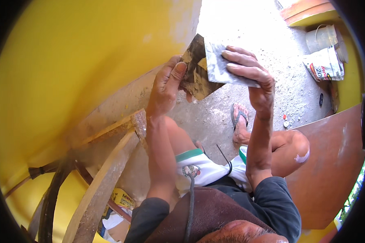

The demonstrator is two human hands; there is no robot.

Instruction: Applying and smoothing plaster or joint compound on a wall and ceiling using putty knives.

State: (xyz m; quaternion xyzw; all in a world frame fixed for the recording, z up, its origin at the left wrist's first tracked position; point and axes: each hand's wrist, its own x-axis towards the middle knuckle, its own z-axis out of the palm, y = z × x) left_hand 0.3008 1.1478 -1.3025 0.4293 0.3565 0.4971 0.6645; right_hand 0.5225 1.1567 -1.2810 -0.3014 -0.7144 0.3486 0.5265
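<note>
My left hand [167,85] grips a square, dark, smeared board [194,51] by its left side, thumb on its face. Patches of tan, paste-like material [202,73] show on the board. My right hand [253,75] holds a thin, light grey, flat sheet [217,65], perhaps a metal blade, with fingers spread over it and the thumb hidden. The sheet's left edge lies over or against the board's right part; whether they touch is hard to tell.
A yellow curved wall [81,48] rises at left, wooden ribs [101,178] below it. A brown panel [324,170] stands at right. A pale bucket [318,38] and white printed bag [324,65] sit upper right on the dusty floor [280,101]. My sandalled foot [241,115] is below.
</note>
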